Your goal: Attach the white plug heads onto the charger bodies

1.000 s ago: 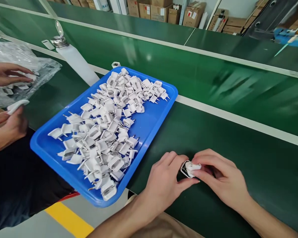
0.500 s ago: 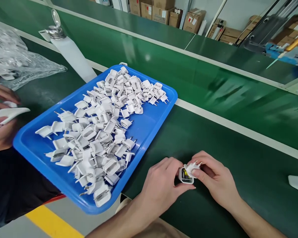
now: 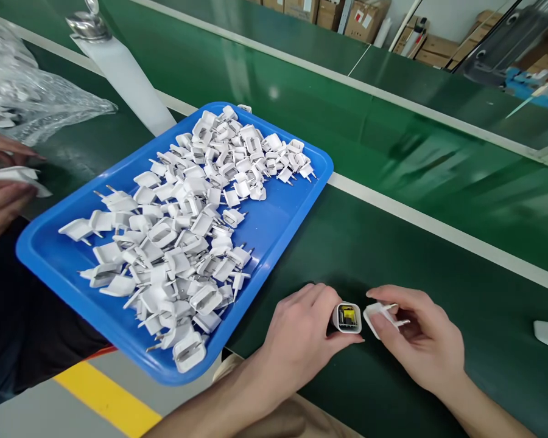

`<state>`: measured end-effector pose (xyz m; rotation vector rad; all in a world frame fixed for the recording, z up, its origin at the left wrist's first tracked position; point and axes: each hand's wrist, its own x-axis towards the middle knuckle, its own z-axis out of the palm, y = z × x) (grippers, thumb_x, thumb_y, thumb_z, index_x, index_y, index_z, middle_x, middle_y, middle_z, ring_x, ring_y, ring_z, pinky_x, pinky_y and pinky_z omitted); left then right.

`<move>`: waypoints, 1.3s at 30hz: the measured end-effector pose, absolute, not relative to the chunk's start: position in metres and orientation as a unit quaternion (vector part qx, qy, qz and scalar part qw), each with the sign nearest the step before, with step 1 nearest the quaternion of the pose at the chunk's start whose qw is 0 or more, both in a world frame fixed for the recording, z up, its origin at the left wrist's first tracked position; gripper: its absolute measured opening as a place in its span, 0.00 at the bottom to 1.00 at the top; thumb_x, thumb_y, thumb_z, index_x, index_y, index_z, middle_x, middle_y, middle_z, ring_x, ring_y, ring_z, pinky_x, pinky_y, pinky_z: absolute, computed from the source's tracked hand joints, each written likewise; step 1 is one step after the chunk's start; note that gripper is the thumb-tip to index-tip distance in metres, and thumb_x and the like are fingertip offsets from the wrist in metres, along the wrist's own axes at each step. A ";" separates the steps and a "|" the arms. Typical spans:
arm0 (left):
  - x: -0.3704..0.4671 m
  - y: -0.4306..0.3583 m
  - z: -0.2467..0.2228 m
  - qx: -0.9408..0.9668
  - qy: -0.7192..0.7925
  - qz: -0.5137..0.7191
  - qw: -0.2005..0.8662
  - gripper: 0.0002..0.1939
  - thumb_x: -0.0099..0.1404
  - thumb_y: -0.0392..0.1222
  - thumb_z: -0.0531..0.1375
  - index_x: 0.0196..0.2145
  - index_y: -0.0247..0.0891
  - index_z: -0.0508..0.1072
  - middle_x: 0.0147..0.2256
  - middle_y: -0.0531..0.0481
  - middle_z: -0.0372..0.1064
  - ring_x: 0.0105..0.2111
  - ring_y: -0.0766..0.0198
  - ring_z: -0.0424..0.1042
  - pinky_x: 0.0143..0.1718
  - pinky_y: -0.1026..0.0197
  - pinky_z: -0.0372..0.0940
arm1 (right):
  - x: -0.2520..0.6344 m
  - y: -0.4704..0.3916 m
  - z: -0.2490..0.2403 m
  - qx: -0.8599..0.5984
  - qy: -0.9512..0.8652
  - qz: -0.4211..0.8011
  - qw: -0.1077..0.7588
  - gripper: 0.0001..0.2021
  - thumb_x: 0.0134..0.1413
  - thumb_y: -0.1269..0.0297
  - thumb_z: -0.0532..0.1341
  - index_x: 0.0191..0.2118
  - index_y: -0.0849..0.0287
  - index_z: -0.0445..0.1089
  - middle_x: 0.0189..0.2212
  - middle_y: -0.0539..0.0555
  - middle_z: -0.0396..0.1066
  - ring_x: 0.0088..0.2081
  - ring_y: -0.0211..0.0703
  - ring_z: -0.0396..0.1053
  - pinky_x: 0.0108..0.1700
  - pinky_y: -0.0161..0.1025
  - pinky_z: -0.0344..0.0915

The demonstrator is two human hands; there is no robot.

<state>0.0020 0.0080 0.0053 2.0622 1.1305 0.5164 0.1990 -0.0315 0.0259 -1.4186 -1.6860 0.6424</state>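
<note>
Both hands low on the belt, each pinching a white part.

We see our left hand [image 3: 296, 340] closed around a small white plastic charger housing [image 3: 347, 318], open end showing a yellow piece inside. Just beside it, apart, our right hand [image 3: 420, 340] pinches a white plastic plug cap with two metal pins [image 3: 380, 315]. Both over the dark green conveyor belt [image 3: 393, 243]. Left of them, a blue plastic tray [image 3: 278, 225] heaped with white pin caps [image 3: 192, 225]. Another person's hands [image 3: 0, 194] at far left.

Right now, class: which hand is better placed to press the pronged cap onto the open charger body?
The right hand: it pinches the pronged cap just beside the charger body, which the left hand grips.
</note>
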 end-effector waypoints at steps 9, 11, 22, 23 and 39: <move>0.003 0.008 0.004 0.800 0.443 0.194 0.355 0.23 0.59 0.44 0.74 0.31 0.41 0.61 0.29 0.58 0.67 0.28 0.64 0.66 0.26 0.61 0.54 | 0.207 -0.026 0.046 -0.512 -0.762 0.256 0.302 0.08 0.62 0.59 0.70 0.44 0.52 0.75 0.25 0.46 0.73 0.22 0.38 0.69 0.22 0.36 0.63; 0.003 0.008 0.003 0.801 0.440 0.201 0.352 0.22 0.59 0.42 0.73 0.31 0.41 0.61 0.29 0.59 0.66 0.28 0.64 0.66 0.27 0.61 0.54 | 0.204 -0.026 0.039 -0.467 -0.811 0.150 0.319 0.05 0.63 0.63 0.69 0.40 0.55 0.73 0.21 0.46 0.67 0.20 0.38 0.63 0.23 0.39 0.56; 0.003 0.007 0.003 0.807 0.431 0.221 0.338 0.20 0.65 0.48 0.69 0.32 0.41 0.61 0.29 0.58 0.65 0.27 0.65 0.65 0.26 0.61 0.54 | 0.201 -0.026 0.044 -0.446 -0.853 0.117 0.244 0.08 0.67 0.74 0.62 0.48 0.57 0.70 0.32 0.52 0.73 0.29 0.42 0.67 0.30 0.41 0.61; 0.003 0.007 0.003 0.809 0.429 0.222 0.336 0.21 0.65 0.49 0.70 0.32 0.41 0.60 0.29 0.58 0.65 0.27 0.64 0.65 0.26 0.61 0.55 | 0.202 -0.026 0.046 -0.448 -0.855 0.112 0.238 0.07 0.67 0.74 0.62 0.48 0.58 0.70 0.31 0.52 0.73 0.29 0.42 0.67 0.30 0.41 0.61; 0.002 0.005 -0.003 0.816 0.413 0.239 0.326 0.14 0.71 0.48 0.63 0.34 0.42 0.62 0.31 0.56 0.66 0.29 0.63 0.66 0.29 0.59 0.59 | 0.193 -0.027 0.046 -0.470 -0.855 0.100 0.196 0.08 0.67 0.78 0.58 0.46 0.61 0.70 0.28 0.51 0.68 0.26 0.41 0.61 0.28 0.41 0.58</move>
